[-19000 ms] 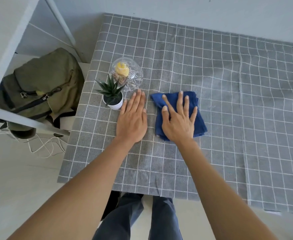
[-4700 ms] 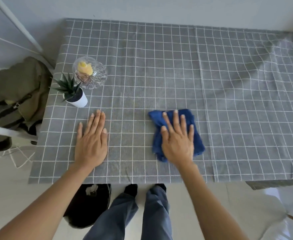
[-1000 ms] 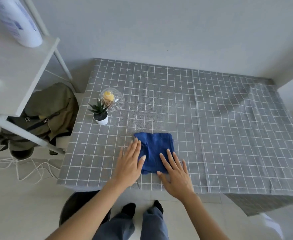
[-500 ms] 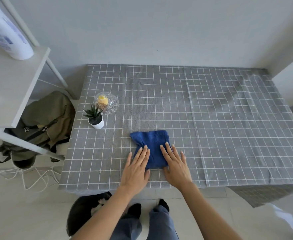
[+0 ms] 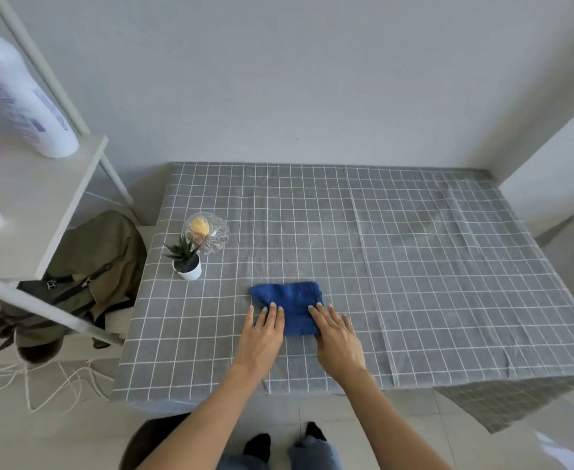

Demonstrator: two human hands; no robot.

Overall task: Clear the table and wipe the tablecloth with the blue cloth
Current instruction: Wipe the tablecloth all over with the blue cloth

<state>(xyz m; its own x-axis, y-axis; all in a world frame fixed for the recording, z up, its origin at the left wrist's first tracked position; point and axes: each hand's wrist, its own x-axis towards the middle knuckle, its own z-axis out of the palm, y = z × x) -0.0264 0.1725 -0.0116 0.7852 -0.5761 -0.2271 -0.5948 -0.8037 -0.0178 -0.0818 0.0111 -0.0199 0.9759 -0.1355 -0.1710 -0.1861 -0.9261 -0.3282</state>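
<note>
Both hands slid back a bit: left hand (image 5: pixel 262 337) and right hand (image 5: pixel 338 337) lie flat, grip open, fingertips on the blue cloth (image 5: pixel 290 305) near the surface's front edge. Gray checked tablecloth (image 5: pixel 431 283), plant (image 5: pixel 185 259) far left, shelf (image 5: pixel 24 205) beside.

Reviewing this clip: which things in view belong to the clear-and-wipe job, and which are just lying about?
Belong to the job:
- blue cloth, under both hands' fingertips
- tablecloth
- left hand, right hand, both flat and open
- potted plant and glass dish, not yet cleared

Lying about:
- olive bag beside the table
- white bottle on the shelf
- cords on the floor
</note>
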